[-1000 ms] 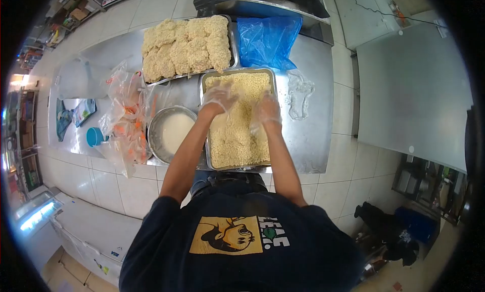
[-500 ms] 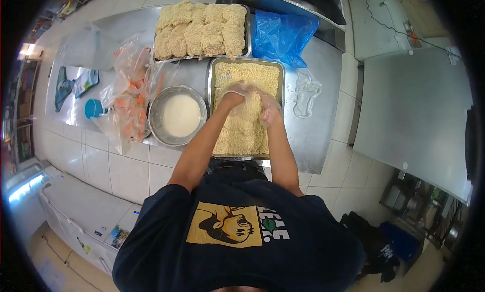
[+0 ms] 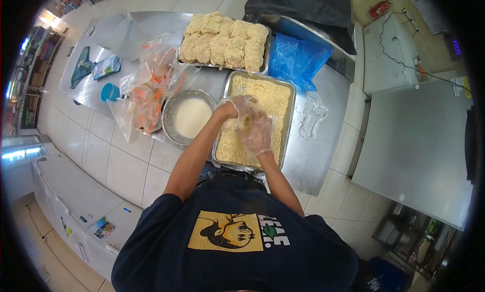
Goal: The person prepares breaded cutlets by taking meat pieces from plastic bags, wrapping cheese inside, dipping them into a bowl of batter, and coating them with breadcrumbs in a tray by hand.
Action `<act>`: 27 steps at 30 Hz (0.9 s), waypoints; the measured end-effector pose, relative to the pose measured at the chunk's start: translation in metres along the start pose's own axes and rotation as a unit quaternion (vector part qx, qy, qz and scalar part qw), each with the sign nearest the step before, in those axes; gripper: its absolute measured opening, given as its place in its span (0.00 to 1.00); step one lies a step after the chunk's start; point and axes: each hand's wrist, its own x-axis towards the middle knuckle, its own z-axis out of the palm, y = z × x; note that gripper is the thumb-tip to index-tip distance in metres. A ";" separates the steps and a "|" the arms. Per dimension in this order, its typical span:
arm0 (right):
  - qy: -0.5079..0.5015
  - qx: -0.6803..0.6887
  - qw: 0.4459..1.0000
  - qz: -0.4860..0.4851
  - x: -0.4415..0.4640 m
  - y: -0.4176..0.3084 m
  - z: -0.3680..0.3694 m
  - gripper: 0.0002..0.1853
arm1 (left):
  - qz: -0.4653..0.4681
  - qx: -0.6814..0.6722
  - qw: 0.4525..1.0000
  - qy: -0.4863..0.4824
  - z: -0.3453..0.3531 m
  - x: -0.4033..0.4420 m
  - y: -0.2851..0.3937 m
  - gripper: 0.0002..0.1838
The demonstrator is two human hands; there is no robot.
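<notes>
My left hand and my right hand, both in clear plastic gloves, come together above a metal tray of pale yellow crumbs. Their fingers are curled in and overlap. A patch of yellowish crumb shows between the palms, but what they hold is mostly hidden. To the left of the tray stands a metal bowl of creamy white batter. Behind it, a second metal tray is packed with several crumb-coated pieces.
A blue plastic bag lies at the back right, with a crumpled clear plastic piece nearer. Clear-and-orange plastic bags, a blue cup and a blue-green packet are on the metal table's left.
The view has shifted, so the table sits lower and further right. My right hand has turned and moved in against my left; before, the two were slightly apart over the crumbs.
</notes>
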 end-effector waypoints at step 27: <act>-0.164 -0.124 0.975 0.082 0.155 0.097 -0.021 0.25 | -0.190 0.320 0.928 0.002 0.023 0.068 0.037 0.34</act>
